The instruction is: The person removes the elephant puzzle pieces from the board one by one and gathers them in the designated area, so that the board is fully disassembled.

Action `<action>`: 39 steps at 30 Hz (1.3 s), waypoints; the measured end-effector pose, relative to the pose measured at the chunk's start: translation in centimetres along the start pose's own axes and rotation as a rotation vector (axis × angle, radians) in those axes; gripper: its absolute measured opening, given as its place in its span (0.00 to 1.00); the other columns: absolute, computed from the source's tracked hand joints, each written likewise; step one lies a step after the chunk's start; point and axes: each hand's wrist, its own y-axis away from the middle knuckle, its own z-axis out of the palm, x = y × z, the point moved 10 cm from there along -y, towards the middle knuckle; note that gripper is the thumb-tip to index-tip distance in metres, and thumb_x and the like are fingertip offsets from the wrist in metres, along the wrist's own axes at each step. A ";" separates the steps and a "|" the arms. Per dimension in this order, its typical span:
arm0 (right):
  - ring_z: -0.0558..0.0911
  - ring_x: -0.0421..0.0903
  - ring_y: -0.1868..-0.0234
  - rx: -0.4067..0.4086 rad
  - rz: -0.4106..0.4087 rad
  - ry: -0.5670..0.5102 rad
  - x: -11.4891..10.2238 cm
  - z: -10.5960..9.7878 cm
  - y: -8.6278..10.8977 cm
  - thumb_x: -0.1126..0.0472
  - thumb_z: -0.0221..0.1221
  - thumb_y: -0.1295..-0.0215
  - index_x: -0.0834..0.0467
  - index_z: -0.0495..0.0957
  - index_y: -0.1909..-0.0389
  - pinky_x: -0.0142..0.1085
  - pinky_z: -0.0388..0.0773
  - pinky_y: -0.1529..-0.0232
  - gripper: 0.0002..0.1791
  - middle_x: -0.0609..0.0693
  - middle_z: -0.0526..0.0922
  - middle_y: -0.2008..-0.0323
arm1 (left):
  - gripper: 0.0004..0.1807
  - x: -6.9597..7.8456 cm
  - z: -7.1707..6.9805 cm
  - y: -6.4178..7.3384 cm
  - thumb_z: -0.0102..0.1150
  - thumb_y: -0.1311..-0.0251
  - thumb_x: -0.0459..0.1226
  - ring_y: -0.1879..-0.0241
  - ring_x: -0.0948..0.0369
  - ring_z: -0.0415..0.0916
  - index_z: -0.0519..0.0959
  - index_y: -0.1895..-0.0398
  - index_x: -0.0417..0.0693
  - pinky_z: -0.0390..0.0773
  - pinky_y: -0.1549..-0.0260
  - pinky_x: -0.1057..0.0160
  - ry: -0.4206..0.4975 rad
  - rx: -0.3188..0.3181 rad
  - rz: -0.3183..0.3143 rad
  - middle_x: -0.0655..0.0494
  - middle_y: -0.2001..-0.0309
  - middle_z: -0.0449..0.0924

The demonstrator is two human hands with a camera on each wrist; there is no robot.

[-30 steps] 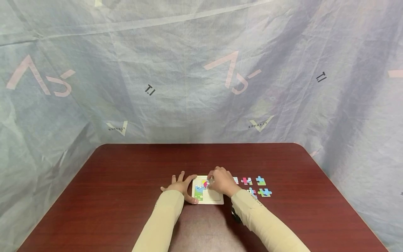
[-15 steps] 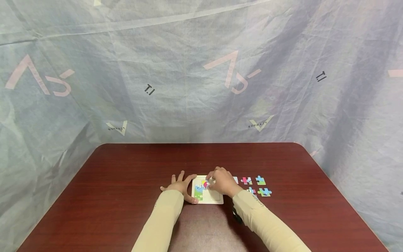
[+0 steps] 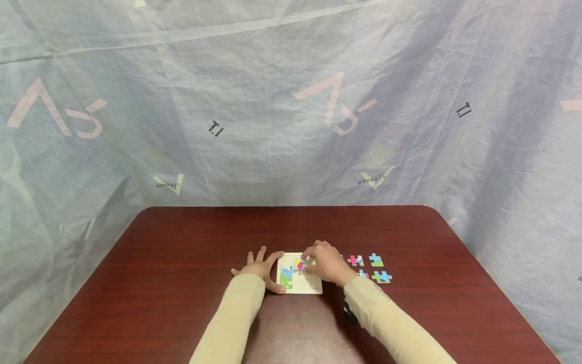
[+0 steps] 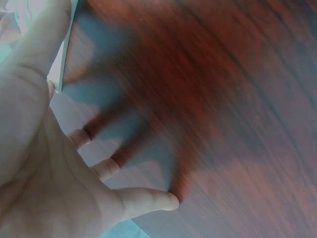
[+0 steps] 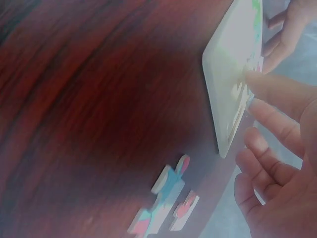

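A pale puzzle tray (image 3: pixel 309 288) lies on the table, with blue and green puzzle pieces (image 3: pixel 286 279) along its left side. My left hand (image 3: pixel 258 269) rests at the tray's left end, fingers spread, thumb and index finger touching its corners; in the left wrist view the palm (image 4: pixel 54 183) covers part of the tray edge. Over the tray's upper middle, my right hand (image 3: pixel 328 263) pinches a yellow and pink puzzle piece (image 3: pixel 299 264) between thumb and index finger. Whether this piece lies flat or tilted I cannot tell.
Several loose pieces lie right of the tray, among them a pink one (image 3: pixel 356 260), a blue-green one (image 3: pixel 376 260) and another blue one (image 3: pixel 382 277). My right hand and sleeve partly cover others. The reddish-brown table (image 3: pixel 191 242) ends at a grey fabric backdrop (image 3: pixel 254 151).
My right hand has shifted slightly right, and the yellow and pink puzzle piece has moved a little right with it. The left hand and tray stay in place.
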 end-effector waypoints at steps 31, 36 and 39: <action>0.76 0.52 0.57 -0.029 0.040 -0.039 3.4 -3.5 4.0 0.61 0.74 0.41 0.53 0.87 0.58 0.43 0.75 0.61 0.11 0.50 0.78 0.62 | 0.51 0.7 -0.6 1.0 0.80 0.48 0.42 0.22 0.34 0.40 0.61 0.23 0.58 0.51 0.40 0.18 0.020 -0.029 0.026 0.40 0.20 0.46; 0.76 0.51 0.58 -0.022 -0.017 -0.038 3.7 -4.0 4.8 0.59 0.75 0.43 0.52 0.87 0.58 0.43 0.75 0.60 0.12 0.48 0.78 0.62 | 0.51 0.8 -0.6 1.0 0.80 0.49 0.43 0.22 0.34 0.40 0.61 0.23 0.59 0.50 0.41 0.18 0.019 -0.035 0.025 0.40 0.20 0.46; 0.76 0.51 0.58 -0.013 -0.053 -0.052 4.0 -4.3 5.3 0.59 0.76 0.45 0.52 0.87 0.59 0.42 0.75 0.59 0.12 0.48 0.78 0.62 | 0.52 0.6 -0.5 0.9 0.80 0.49 0.44 0.22 0.35 0.39 0.60 0.22 0.60 0.50 0.41 0.17 0.023 -0.038 0.023 0.41 0.20 0.45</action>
